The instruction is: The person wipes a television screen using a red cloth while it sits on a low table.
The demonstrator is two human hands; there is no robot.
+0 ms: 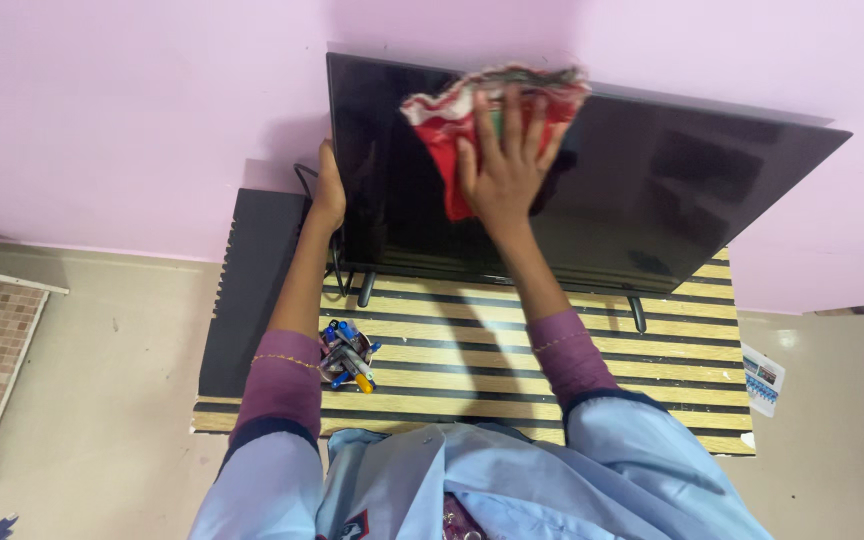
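- The right hand (505,160) lies flat, fingers spread, pressing a crumpled red cloth with green and white patches (472,110) against the dark glass of a flat black television screen (652,190); it is a flat press with the palm, not a closed grasp.
- The cloth bunches near the screen's top edge, left of centre; part of it is hidden under the palm, so its full shape cannot be made out.
- The left hand (328,190) clasps the screen's left edge. Only the back of the hand shows; the fingers wrap behind the frame out of sight, so how tightly they close cannot be told.
- Both forearms wear purple cuffs under pale blue sleeves (272,480), which are cut off by the bottom edge of the view.
- The television stands on two thin dark legs (365,288) on a tabletop of light wood slats with black stripes (552,370). The left hand and the frame hide where the black cable (304,175) at the far left corner goes.
- A small holder crowded with blue and yellow pens (348,360) sits on the near left of the tabletop, partly covered by the left cuff.
- A black ribbed panel (252,280) lies along the table's left side.
- A printed paper sheet (762,378) rests on the beige floor at right; its print is too small to make out.
- A pink wall (132,110) rises behind everything.
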